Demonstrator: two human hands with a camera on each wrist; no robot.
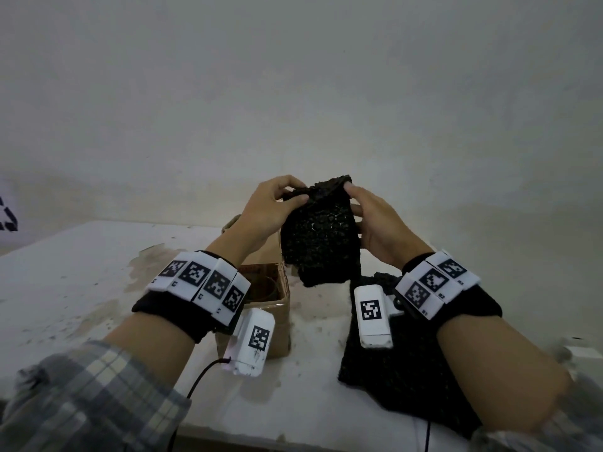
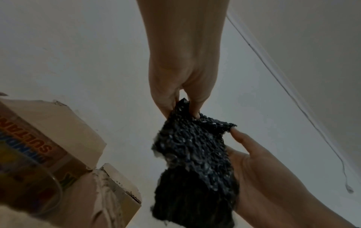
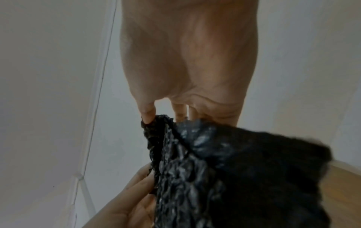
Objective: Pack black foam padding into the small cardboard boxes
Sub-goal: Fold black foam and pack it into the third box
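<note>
Both hands are up above the table (image 1: 98, 256), w/ one foam piece (image 1: 319, 236) held between them. The left hand (image 1: 264, 210) pinches the piece's upper left corner, thumb on the near face & fingers curled over the top edge; in the left wrist view the thumb & fingers (image 2: 195, 106) nip the foam's top point. The right hand (image 1: 378, 223) grips the right edge: thumb at the upper right corner, other fingers behind the foam. In the right wrist view its thumb tip (image 3: 147, 117) touches the foam's top edge.

The foam hangs roughly upright, top edge folded slightly, bottom end free in the air. It's above & a bit right of the cardboard box (image 1: 267, 305), not touching it. The box stands on the table under the left wrist, top flaps open; the left wrist view shows printed lettering on one flap (image 2: 41, 146). Can't tell what's inside.

More foam lies flat as a foam stack (image 1: 401, 380) on the table under the right forearm, just right of the box & apart from the held piece.

Both wrists carry marker bands & white camera units. A checked sleeve (image 1: 81, 396) covers the left forearm.
</note>
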